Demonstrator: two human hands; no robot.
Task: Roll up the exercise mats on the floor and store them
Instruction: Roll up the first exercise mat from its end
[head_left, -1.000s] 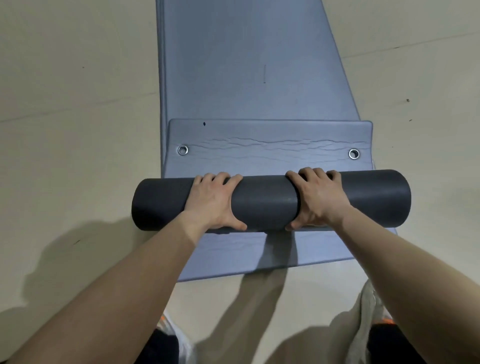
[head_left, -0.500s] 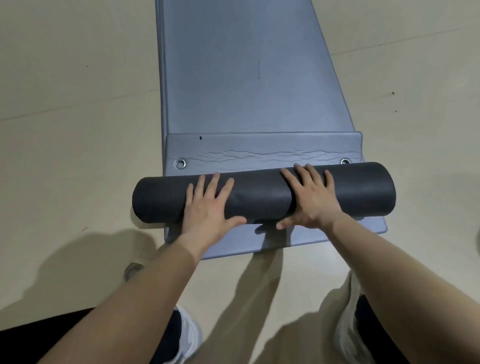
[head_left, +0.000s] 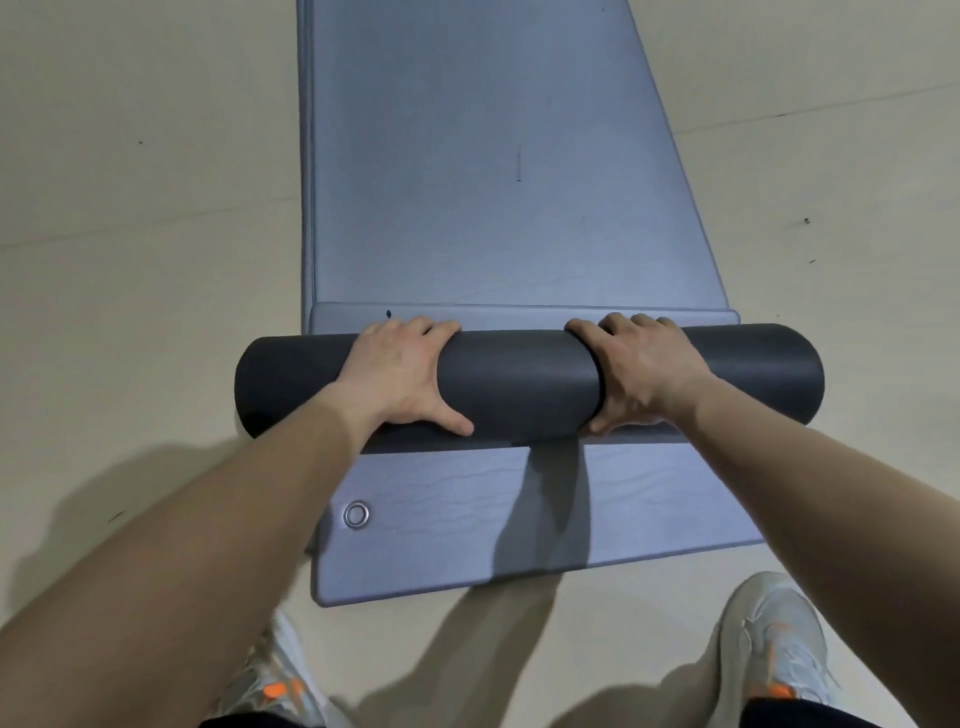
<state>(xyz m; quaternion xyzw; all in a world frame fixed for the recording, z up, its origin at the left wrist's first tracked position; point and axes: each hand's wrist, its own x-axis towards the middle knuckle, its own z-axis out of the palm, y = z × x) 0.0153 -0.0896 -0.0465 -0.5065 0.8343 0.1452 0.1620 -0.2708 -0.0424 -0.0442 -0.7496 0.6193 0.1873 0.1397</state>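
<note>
Head view: your dark rolled mat (head_left: 519, 384) lies crosswise on the blue-grey mat (head_left: 467, 182), which stretches flat along the floor (head_left: 130, 260) away from you. Your left hand (head_left: 400, 374) and right hand (head_left: 639, 369) both clasp the dark rolled mat from above, fingers curled over its far side, thumbs hooked on the near side, forearms reaching forward. A metal eyelet (head_left: 356, 514) shows on the blue-grey mat's near end.

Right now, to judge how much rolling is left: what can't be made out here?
Head view only.
Far end of the blue mat: cut off by the top edge.
Fingertips of the left hand and right hand: behind the dark rolled mat.
Both shoes: cut by the bottom edge.
</note>
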